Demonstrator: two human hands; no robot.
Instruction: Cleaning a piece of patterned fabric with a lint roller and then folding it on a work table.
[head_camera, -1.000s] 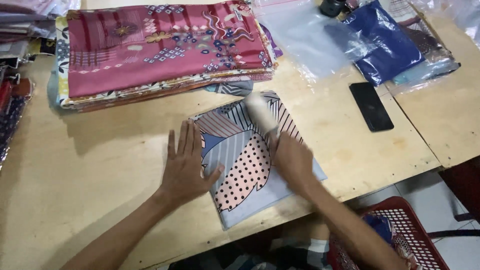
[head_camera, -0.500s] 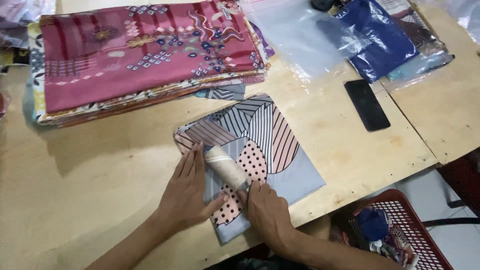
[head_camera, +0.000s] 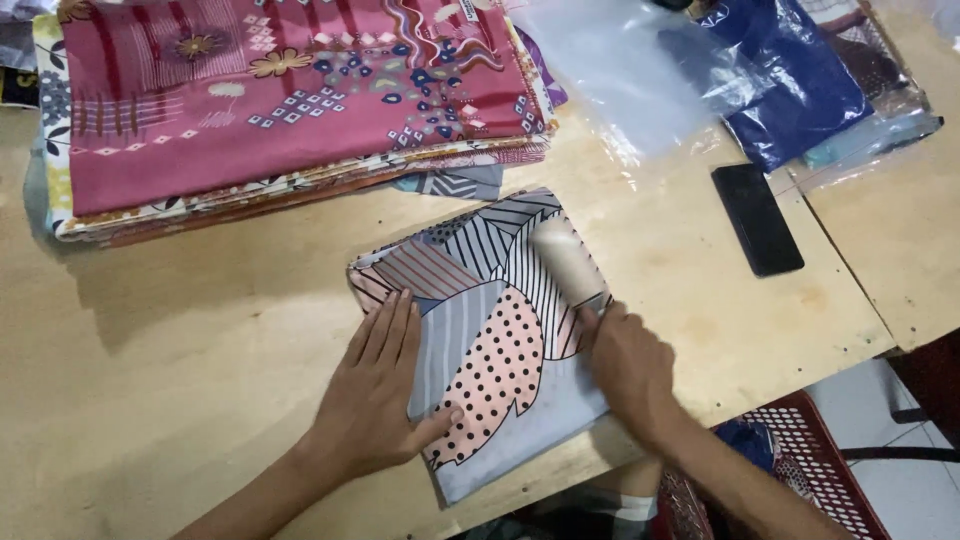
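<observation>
While flat on cloth (head_camera: 500, 340), left hand (head_camera: 375, 400) fingers (head_camera: 385, 330) spread.

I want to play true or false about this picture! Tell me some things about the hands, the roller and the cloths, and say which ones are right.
1. The left hand lies flat on the folded patterned cloth. True.
2. The right hand holds a pair of scissors. False: it holds a lint roller resting on the cloth.
3. A black phone lies on the wooden table. True.
4. The stack of cloths has a green one on top. False: the top one is pink-red with patterns.
5. A red basket sits by the table's near edge. True.
</observation>
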